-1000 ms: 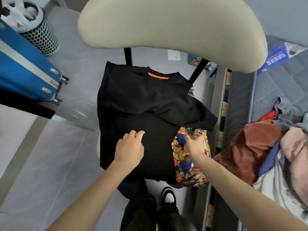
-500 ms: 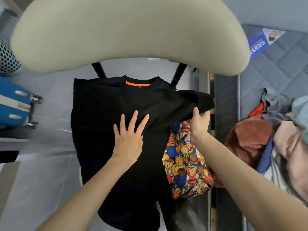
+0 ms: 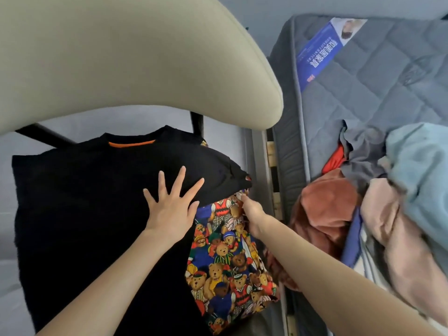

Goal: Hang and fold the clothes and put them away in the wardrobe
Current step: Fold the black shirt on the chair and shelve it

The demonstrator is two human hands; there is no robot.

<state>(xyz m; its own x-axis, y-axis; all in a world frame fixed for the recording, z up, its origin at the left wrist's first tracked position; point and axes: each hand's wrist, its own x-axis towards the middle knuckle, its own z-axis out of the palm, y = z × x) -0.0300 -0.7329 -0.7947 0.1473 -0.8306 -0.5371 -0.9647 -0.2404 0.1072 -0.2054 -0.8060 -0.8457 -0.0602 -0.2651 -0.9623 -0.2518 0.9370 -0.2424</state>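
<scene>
A black T-shirt (image 3: 80,202) with an orange neck label lies spread on the seat of a chair, over a garment printed with teddy bears (image 3: 228,258). My left hand (image 3: 171,204) presses flat on the shirt's middle, fingers spread. My right hand (image 3: 251,207) pinches the end of the shirt's right sleeve (image 3: 230,175), its fingertips tucked under the black cloth. The sleeve is stretched out to the right.
The chair's beige backrest (image 3: 121,59) fills the top left. To the right stands a bed with a grey mattress (image 3: 388,76) and a heap of clothes (image 3: 378,195) in rust, pink, grey and pale blue. Grey floor shows at the left.
The camera has come closer and turned right. My left hand moved up the shirt and spread flat. My right hand went from the bear cloth to the sleeve end and drew it right.
</scene>
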